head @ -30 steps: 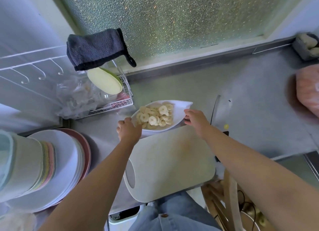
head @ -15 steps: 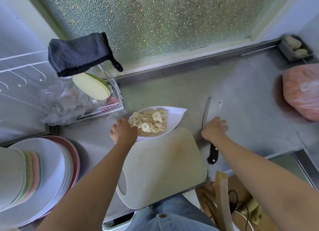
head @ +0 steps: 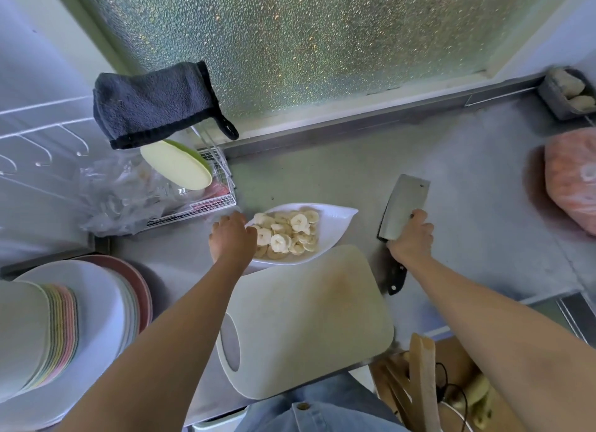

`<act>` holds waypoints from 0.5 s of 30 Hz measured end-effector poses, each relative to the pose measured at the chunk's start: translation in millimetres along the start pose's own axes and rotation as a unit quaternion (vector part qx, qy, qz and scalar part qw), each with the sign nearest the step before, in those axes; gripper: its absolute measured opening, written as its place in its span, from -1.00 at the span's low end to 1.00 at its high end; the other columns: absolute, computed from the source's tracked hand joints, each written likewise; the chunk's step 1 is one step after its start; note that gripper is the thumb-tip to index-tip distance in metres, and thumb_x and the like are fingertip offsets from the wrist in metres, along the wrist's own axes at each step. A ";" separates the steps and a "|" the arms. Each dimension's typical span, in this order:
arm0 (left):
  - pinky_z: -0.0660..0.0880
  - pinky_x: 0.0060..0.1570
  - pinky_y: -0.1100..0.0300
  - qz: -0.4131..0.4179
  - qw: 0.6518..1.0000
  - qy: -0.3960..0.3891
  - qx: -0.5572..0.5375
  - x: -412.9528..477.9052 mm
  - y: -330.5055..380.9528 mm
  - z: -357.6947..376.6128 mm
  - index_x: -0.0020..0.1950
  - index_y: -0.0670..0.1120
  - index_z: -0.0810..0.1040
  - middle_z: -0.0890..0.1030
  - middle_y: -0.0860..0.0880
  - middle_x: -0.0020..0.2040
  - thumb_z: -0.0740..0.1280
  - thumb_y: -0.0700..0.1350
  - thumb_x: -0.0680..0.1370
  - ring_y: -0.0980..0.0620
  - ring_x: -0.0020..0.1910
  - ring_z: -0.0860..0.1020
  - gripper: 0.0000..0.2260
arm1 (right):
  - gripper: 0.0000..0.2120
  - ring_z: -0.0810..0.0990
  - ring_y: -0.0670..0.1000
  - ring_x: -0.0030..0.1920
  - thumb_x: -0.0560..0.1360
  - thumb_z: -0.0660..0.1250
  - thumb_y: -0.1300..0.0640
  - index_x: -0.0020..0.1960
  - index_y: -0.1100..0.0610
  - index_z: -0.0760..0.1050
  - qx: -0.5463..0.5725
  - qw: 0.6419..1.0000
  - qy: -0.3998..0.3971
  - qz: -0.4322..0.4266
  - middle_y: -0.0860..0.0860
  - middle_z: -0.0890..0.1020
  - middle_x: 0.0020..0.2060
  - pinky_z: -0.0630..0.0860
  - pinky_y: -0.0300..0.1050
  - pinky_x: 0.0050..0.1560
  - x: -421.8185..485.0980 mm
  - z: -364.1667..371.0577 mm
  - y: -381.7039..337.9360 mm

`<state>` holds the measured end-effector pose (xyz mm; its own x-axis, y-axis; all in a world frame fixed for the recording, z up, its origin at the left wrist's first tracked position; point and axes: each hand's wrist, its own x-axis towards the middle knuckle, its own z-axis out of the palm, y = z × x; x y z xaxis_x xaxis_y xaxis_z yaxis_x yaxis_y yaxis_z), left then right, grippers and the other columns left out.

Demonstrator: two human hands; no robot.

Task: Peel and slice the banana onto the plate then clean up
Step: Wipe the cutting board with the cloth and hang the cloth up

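- While my left hand (head: 232,238) curls its fingers over the left end of the plate (head: 338,218), I'm pinning that dish to the counter (head: 354,173) so nothing skids.
- Banana slices (head: 290,234) are heaped in the plate, which sits just past the far edge of the cutting board (head: 306,318). The slicing looks finished to me.
- My right hand (head: 411,238) is wrapped tight round the cleaver (head: 404,202), right where handle meets blade, and the black butt pokes out under my wrist. I'd say I'm choked up like that for control.
- The blade points away from me toward the window (head: 322,60) with its broad face showing. It's off to the right of the plate and well apart from my other hand, so the edge threatens neither fingers nor fruit.
- The board lies bare in front of me, faintly stained in the middle, its near end hanging over the counter's lip.
- My read is that clean-up is next, with cleaver and board going off to be washed.
- That overhang could tip the board if I lean on it.
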<state>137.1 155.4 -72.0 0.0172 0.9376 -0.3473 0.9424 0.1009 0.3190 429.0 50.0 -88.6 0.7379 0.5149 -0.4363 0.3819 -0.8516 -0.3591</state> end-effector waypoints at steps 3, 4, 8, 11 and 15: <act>0.47 0.08 0.07 0.028 0.999 0.013 -0.034 13.0 3.8 -2.6 0.18 -0.08 0.52 0.59 -0.10 0.15 0.22 -0.18 0.54 -0.10 0.13 0.51 -0.77 | -0.34 0.44 0.26 0.20 0.39 0.30 0.35 0.41 0.22 0.10 0.104 0.993 0.006 -0.062 0.23 0.32 0.30 0.41 0.05 0.22 8.6 -1.2 -19.4; 0.49 0.03 0.10 0.033 0.999 0.015 -0.041 17.1 6.8 -4.2 0.17 -0.06 0.54 0.61 -0.08 0.13 0.22 -0.19 0.55 -0.08 0.11 0.53 -0.77 | -0.31 0.45 0.23 0.22 0.40 0.29 0.36 0.44 0.20 0.07 0.121 0.990 -0.003 -0.078 0.21 0.34 0.32 0.41 0.04 0.25 12.0 -2.2 -26.8; 0.45 -0.13 0.20 0.053 0.997 0.012 -0.050 35.8 22.6 -8.9 0.17 0.00 0.57 0.63 -0.03 0.10 0.20 -0.21 0.57 -0.02 0.02 0.58 -0.75 | -0.25 0.49 0.13 0.22 0.42 0.30 0.35 0.51 0.11 0.06 0.110 0.983 -0.074 -0.127 0.13 0.36 0.37 0.40 -0.14 0.12 25.9 -4.7 -55.5; 0.53 -0.09 0.16 0.071 0.996 0.005 -0.048 51.2 35.3 -7.5 0.16 0.00 0.60 0.67 -0.04 0.04 0.25 -0.19 0.56 -0.02 -0.07 0.61 -0.76 | -0.28 0.46 0.08 0.21 0.44 0.29 0.36 0.52 0.12 0.07 0.102 0.976 -0.106 -0.159 0.10 0.34 0.39 0.31 -0.23 0.02 31.8 -4.4 -72.0; 0.58 -0.10 0.13 0.081 0.997 -0.005 -0.008 68.0 48.9 -2.9 -0.03 0.01 0.68 0.68 0.00 -0.02 0.33 -0.26 0.49 0.00 -0.15 0.62 -0.79 | -0.28 0.45 0.03 0.09 0.45 0.30 0.36 0.51 0.09 0.09 0.091 0.971 -0.128 -0.182 0.08 0.38 0.31 0.29 -0.23 0.02 35.0 -5.3 -85.4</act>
<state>183.5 225.1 -77.5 0.1719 0.9387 -0.2988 0.9216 -0.0461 0.3853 425.2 140.2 -68.9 0.4011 0.8060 -0.4354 0.4700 -0.5890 -0.6574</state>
